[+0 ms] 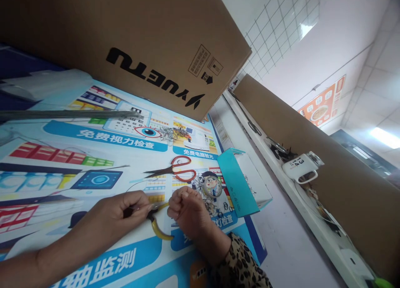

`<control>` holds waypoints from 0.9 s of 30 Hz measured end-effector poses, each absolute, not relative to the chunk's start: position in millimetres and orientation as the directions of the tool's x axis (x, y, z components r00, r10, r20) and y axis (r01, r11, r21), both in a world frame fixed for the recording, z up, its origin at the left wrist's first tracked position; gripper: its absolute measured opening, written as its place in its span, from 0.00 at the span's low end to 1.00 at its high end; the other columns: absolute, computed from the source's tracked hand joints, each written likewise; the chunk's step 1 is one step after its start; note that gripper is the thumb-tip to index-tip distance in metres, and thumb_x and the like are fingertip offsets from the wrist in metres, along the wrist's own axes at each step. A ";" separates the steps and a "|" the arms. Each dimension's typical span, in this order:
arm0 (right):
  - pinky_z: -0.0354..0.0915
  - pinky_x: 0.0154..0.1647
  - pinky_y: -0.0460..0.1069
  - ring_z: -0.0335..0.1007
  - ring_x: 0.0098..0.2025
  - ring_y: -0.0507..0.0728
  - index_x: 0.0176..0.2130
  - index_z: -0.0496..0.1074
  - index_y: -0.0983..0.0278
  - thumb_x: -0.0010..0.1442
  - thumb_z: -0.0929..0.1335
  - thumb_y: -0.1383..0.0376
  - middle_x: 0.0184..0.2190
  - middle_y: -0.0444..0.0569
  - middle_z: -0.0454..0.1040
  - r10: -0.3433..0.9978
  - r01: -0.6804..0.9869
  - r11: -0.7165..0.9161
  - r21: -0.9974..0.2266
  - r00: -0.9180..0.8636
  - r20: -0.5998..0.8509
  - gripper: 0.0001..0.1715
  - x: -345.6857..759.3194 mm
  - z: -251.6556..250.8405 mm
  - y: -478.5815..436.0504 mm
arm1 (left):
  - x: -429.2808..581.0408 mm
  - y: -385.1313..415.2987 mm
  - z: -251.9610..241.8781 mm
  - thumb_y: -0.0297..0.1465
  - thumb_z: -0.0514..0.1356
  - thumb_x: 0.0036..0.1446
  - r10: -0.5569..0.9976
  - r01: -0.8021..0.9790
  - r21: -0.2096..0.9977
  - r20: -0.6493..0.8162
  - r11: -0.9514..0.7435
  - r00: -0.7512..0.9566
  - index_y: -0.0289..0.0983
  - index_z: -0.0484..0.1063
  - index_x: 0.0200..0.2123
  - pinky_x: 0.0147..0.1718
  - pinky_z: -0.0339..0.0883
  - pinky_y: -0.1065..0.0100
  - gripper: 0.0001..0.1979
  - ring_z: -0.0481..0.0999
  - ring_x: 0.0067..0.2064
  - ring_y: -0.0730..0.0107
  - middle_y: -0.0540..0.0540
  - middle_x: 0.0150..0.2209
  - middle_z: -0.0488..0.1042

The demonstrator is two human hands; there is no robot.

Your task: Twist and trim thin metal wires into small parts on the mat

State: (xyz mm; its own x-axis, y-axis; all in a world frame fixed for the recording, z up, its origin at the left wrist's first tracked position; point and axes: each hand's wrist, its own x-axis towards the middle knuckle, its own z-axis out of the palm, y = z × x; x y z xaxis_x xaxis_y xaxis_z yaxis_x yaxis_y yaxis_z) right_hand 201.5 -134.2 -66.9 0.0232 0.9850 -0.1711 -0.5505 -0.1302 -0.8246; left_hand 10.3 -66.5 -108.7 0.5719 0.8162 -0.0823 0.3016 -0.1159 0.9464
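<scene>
My left hand (137, 206) is closed in a pinch, thumb against fingers; whatever is between the tips is too small to make out. Right beside those fingertips are pliers with yellow handles (161, 231), their jaws partly hidden by the hand. My right hand (189, 211) faces it, a short gap away, with its fingers curled in. Any object inside them is hidden. Beyond the hands lie scissors with red handles (184, 169), blades pointing left. A thin wire (137, 185) curves just above my left hand.
Thin wire lengths (68, 114) lie bundled at left, near a tangled wire heap (168, 133). A tape roll (212, 186) and small black rings (226, 206) are by my right hand. A teal box (236, 184), large carton (125, 42) and white mug (298, 168) stand beyond.
</scene>
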 end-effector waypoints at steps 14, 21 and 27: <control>0.44 0.26 0.47 0.50 0.27 0.50 0.28 0.65 0.63 0.49 0.78 0.59 0.27 0.42 0.60 0.961 -0.618 -0.253 -0.745 -0.071 -0.268 0.20 201.6 -71.4 -135.7 | 11.3 -67.9 -110.0 0.44 0.55 0.54 0.823 0.345 0.920 -0.045 -0.187 0.567 0.41 0.63 0.22 0.27 0.53 0.67 0.15 0.60 0.27 0.68 0.52 0.21 0.62; 0.44 0.25 0.47 0.51 0.26 0.49 0.29 0.67 0.64 0.47 0.79 0.58 0.27 0.42 0.61 0.961 -0.612 -0.266 -0.745 -0.106 -0.257 0.21 201.9 -73.1 -135.8 | 9.7 -66.7 -110.3 0.45 0.54 0.54 0.788 0.380 0.905 -0.091 -0.189 0.609 0.40 0.65 0.24 0.29 0.55 0.68 0.15 0.63 0.29 0.68 0.53 0.23 0.65; 0.45 0.25 0.47 0.51 0.25 0.50 0.28 0.69 0.64 0.47 0.79 0.57 0.26 0.42 0.62 0.968 -0.591 -0.244 -0.769 -0.098 -0.232 0.19 200.4 -71.7 -135.7 | 8.3 -67.2 -106.7 0.43 0.54 0.55 0.784 0.360 0.915 -0.085 -0.182 0.614 0.40 0.64 0.25 0.31 0.54 0.69 0.14 0.61 0.30 0.69 0.55 0.23 0.63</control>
